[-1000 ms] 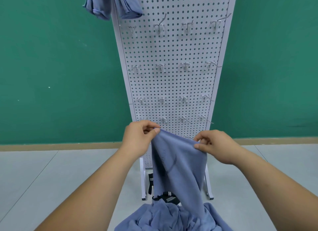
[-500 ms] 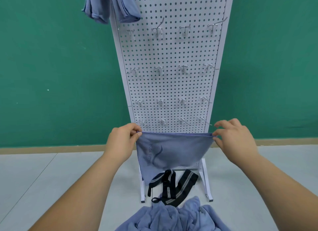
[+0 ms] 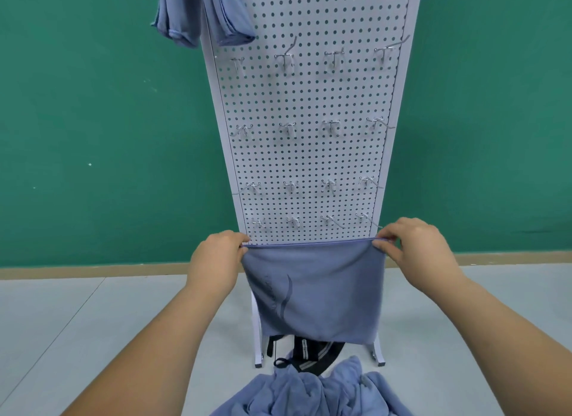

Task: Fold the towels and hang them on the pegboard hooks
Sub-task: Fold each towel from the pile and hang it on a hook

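Blue-grey towel (image 3: pixel 315 291) held up flat in front of the lower part of the pegboard (image 3: pixel 309 155), top edge pulled straight and level between the two hands. Fabric looks soft, short-piled, doubled over along the top edge, where layers show. Faint darker curved logo mark on its left half. Bottom edge hangs slightly uneven, lower on the right side, clear of the floor.

Left hand (image 3: pixel 215 265) pinches the top left corner, fingers curled around the edge. Right hand (image 3: pixel 416 251) pinches the top right corner between thumb and fingertips, other fingers bent.

Behind the towel: white perforated pegboard on a white stand with feet on the floor, standing against a green wall (image 3: pixel 93 121). Rows of small metal hooks (image 3: pixel 288 129) across it, four per row, all bare in the visible rows. At the top left of the board, two folded blue towels (image 3: pixel 204 10) already hang, one partly past the board's left edge.

Near, at the bottom of view: a loose heap of blue towels (image 3: pixel 312 391), crumpled. Just beyond it, between the stand's feet, a black strap with grey stripes (image 3: pixel 309 352), partly hidden by the held towel. Floor (image 3: pixel 93 316) pale grey, tan skirting along the wall base.
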{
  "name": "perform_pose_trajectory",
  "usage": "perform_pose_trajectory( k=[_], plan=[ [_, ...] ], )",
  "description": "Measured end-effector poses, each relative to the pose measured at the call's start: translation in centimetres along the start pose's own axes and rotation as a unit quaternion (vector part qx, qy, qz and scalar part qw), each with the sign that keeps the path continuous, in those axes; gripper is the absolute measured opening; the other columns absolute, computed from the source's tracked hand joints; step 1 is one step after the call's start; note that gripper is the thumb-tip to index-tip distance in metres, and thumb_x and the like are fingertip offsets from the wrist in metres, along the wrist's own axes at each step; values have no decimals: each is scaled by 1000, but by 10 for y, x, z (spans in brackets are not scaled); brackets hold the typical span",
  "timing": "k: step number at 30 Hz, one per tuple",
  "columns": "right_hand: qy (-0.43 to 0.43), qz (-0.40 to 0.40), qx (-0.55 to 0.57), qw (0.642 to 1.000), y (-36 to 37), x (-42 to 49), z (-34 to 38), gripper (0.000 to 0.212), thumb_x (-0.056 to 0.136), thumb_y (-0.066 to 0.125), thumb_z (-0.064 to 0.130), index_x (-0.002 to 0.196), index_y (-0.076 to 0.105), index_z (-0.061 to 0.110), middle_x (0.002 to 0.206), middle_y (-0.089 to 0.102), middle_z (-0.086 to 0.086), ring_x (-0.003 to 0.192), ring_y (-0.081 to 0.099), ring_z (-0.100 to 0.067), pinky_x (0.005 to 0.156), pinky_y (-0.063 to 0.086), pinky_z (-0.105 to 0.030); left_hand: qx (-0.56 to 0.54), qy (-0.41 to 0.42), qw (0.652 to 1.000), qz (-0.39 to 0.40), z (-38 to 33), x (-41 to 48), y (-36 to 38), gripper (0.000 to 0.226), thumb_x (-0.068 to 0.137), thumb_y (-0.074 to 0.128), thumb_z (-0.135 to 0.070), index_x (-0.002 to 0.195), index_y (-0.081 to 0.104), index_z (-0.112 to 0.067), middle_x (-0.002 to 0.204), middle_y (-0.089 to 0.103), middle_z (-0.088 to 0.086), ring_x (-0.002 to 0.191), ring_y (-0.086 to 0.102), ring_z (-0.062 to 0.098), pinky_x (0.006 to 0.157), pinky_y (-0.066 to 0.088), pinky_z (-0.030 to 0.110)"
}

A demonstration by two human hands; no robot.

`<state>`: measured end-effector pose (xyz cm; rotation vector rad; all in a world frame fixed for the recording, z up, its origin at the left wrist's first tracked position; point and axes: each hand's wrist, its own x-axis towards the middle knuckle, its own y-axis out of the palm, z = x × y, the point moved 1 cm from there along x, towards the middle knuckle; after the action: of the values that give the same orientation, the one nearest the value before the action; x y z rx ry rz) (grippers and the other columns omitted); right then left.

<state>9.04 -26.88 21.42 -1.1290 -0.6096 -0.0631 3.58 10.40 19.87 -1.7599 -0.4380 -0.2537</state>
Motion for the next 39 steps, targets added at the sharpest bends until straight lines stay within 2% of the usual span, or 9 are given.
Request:
perform_pose_trajectory(
  k=[3, 7, 10, 15, 18, 20, 27, 33, 39],
  plan=[
    [39, 97, 162, 981, -14, 0, 3, 9, 90, 80, 35, 85, 74, 31, 86, 67, 13, 82, 61, -1, 72, 46, -16, 60, -16, 998, 7, 7, 1, -2, 16, 102, 57, -21, 103, 72, -21, 99, 66, 2, 87, 63, 31, 70, 53, 39],
    [37, 78, 56, 995, -12, -1, 2, 6, 94, 76, 33, 92, 74, 29, 90, 68, 13, 84, 64, -9, 76, 51, -29, 70, -13, 997, -26, 1, 1, 0, 13, 103, 56, -19, 98, 68, -17, 93, 66, 3, 84, 61, 31, 70, 52, 44],
    [91, 31, 162, 982, -10, -2, 4, 7, 99, 69, 31, 92, 69, 29, 88, 72, 14, 84, 68, -6, 73, 49, -22, -121, -78, 988, -54, -10, -1, 0, 10, 102, 60, -20, 95, 68, -19, 89, 68, -5, 84, 62, 23, 74, 49, 36],
    [207, 16, 494, 844, -11, -2, 4, 20, 106, 60, 31, 104, 70, 15, 98, 77, -5, 90, 67, -22, 90, 54, -42, -524, -220, 823, -2, -21, 3, -9, 11, 101, 68, -23, 101, 73, -13, 96, 77, 7, 87, 68, 20, 86, 56, 40],
    [241, -11, 587, 772, -12, 1, 6, 26, 106, 60, 29, 112, 72, 7, 111, 76, -16, 96, 67, -21, 93, 53, -45, -643, -231, 730, -2, -26, 6, -17, 13, 99, 71, -24, 98, 74, -11, 85, 71, 4, 76, 60, 18, 76, 51, 37],
    [269, -28, 603, 751, -10, 2, 5, 27, 103, 65, 30, 110, 75, 6, 112, 78, -13, 95, 69, -21, 89, 54, -44, -659, -259, 706, -3, -28, 6, -17, 12, 96, 75, -26, 90, 76, -15, 79, 70, 3, 72, 56, 19, 72, 46, 37],
    [367, -51, 530, 763, 25, -10, 26, 13, 92, 81, 21, 92, 80, 8, 82, 78, -5, 76, 64, -23, 81, 58, -43, -584, -361, 726, 37, -51, -14, 9, 9, 91, 79, -14, 94, 74, -7, 103, 77, 20, 81, 68, 29, 88, 63, 50],
    [286, 16, 504, 815, 41, -19, 70, 5, 94, 77, 15, 99, 76, 12, 85, 80, -10, 72, 69, -19, 85, 63, -46, -592, -294, 743, 101, -97, -30, 15, 11, 91, 79, -7, 98, 73, -2, 85, 74, 14, 69, 70, 20, 77, 66, 35],
    [195, 29, 394, 898, 49, -26, 93, 6, 91, 80, 24, 87, 79, 29, 81, 78, 15, 79, 75, -5, 83, 62, -38, -592, -243, 761, 112, -115, -39, 20, 7, 91, 79, -5, 97, 76, -6, 87, 79, 14, 79, 75, 21, 83, 64, 36]
  ],
)
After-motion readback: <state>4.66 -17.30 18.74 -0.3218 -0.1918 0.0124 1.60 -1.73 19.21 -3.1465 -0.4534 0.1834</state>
